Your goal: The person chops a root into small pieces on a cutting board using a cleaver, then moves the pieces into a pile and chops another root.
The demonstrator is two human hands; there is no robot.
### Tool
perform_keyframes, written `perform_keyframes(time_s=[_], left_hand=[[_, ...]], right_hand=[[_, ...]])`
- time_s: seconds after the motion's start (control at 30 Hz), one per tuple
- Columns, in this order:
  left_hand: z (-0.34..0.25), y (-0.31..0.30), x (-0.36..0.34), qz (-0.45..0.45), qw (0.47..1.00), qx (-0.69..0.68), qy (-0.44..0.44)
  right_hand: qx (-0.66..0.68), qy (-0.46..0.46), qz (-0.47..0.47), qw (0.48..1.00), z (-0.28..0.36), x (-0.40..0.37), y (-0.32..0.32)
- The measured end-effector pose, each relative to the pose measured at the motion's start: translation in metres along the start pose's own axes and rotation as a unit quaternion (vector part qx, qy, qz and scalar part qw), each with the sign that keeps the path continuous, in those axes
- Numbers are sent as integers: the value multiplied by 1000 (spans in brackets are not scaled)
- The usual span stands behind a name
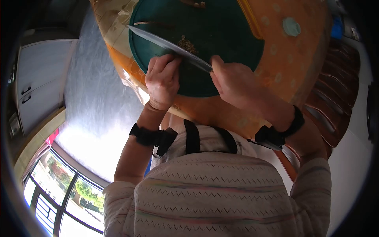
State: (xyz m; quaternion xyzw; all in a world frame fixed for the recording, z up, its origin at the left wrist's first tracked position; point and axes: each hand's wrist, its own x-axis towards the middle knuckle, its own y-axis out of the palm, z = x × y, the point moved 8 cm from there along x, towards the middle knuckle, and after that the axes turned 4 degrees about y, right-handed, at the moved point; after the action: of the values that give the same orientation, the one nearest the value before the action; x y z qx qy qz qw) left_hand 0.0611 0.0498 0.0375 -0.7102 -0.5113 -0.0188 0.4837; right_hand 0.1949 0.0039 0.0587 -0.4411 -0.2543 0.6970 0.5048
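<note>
My right hand (235,81) is wrapped around the handle of a kitchen knife (166,42). Its long blade slants up and left across a round dark green board (225,35). On the near side of the blade, my left hand (162,83) is closed with curled fingers right beside the edge; whatever it pinches is hidden from view. A small heap of chopped brownish bits (185,44) lies just beyond the blade. A thin brown stick-like piece (144,22) rests on the board's far left. Another brown piece (193,3) is cut off by the top of the view.
An orange patterned tablecloth (276,59) covers the table under the board. A yellow strip (251,17) runs along the board's right side. Farther right sits a pale green round object (291,26). A brown slatted chair (333,83) stands at the right.
</note>
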Motion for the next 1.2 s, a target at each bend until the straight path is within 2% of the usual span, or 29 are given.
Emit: perform_keyframes(time_s=[0.17,0.53,0.73,0.83,1.03,1.2], left_hand=[[1,0,-2,-11,1000,2,-13],[2,0,-2,-15,1000,-13,-20],[2,1,-1,-9,1000,-17,-21],[0,0,-1,-6,999,-5,-36],[3,0,-4,-22,999,-7,-38],[3,-2,-3,-29,999,-4,-42]], right_hand=[[11,21,42,999,-6,-8,0],[40,1,20,999,0,-5,2],[-1,6,-5,1000,5,4,8],[40,15,-17,999,-3,3,3],[53,36,22,998,-5,0,-1],[50,13,15,999,-4,-6,-1]])
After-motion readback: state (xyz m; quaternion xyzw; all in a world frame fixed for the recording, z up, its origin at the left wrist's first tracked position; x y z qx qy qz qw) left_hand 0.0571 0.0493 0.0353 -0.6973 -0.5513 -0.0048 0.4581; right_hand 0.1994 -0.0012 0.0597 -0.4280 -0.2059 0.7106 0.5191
